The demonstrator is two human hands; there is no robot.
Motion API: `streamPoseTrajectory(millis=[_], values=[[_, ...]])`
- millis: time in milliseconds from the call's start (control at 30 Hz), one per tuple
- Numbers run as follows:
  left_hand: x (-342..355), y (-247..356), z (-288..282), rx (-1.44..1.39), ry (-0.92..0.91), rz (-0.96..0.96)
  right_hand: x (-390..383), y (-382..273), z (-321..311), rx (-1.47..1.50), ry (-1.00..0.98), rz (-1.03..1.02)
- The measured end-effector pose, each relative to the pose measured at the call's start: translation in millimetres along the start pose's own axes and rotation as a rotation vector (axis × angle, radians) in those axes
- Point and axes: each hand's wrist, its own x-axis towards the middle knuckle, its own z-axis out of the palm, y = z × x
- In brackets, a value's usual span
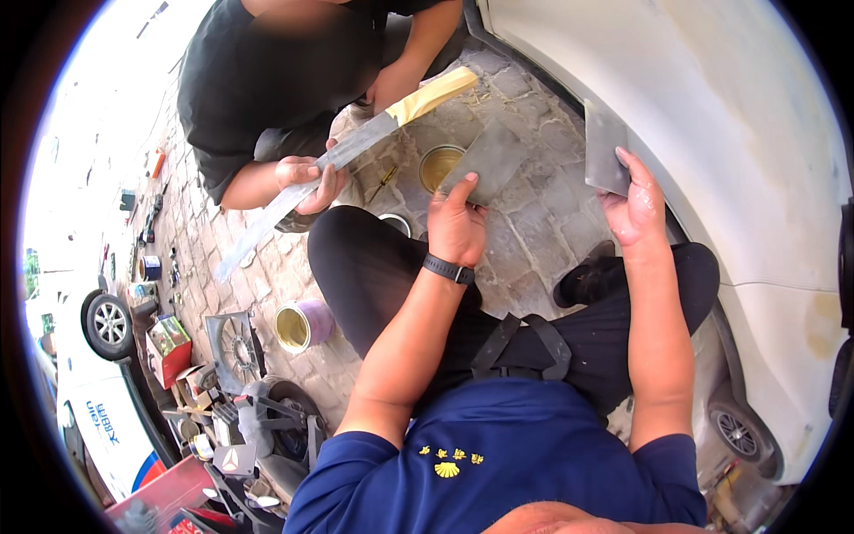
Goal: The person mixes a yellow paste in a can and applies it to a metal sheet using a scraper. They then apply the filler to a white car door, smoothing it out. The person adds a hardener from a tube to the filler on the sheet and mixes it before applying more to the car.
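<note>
My left hand (458, 227) grips a flat, translucent grey rectangular plate (494, 160), thumb on top, above an open round tin (439, 165). In my right hand (633, 210) is a second grey plate (603, 142), held upright beside the pale car door (703, 125); whitish smears show on that hand. Across from me a co-worker in black (231, 98) holds a long thin grey strip (356, 140), its far end wrapped in yellow tape (431, 96), with their fingers around the middle.
A purple-sided tin (317, 322) stands left of my knee on the cobblestones (280, 356). A yellow-handled tool (385, 182) lies by the round tin. At left are a fan shroud (229, 351), a red box (167, 351), scattered tools and another car (107, 418). The car beside me borders the right.
</note>
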Motion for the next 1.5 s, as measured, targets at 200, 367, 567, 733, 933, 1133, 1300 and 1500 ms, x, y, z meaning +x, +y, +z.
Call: streamPoseTrajectory(millis=[200,367,567,733,933,1133,1300,1500], values=[[16.0,13.9,-28.9,-0.169,0.117,0.004,-10.8,5.7,34.2,-0.135,-0.121,-0.015],[17.7,13.4,-26.9,-0.067,-0.025,0.066,-22.5,8.1,49.7,-0.094,-0.163,-0.029],[16.4,10.6,-25.7,0.160,-0.009,0.029,0.5,-27.8,62.5,-0.495,-0.256,-0.366],[6.9,7.0,-14.1,0.031,-0.040,0.000,19.7,-69.7,138.5,-1.299,-0.672,-0.881],[2.6,2.2,-15.9,-0.066,0.000,-0.022,31.2,-33.4,246.4,-1.561,-1.441,-1.230],[-10.8,-0.8,-19.5,-0.034,-0.013,-0.046,41.0,24.3,260.6,-1.594,-1.666,-1.385],[-15.7,-1.7,-21.4,-0.065,-0.023,-0.066,47.5,49.6,255.6,-1.588,-1.718,-1.431],[-15.5,-1.2,-30.0,-0.074,-0.009,-0.070,50.5,56.7,243.3,-1.638,-1.755,-1.347]])
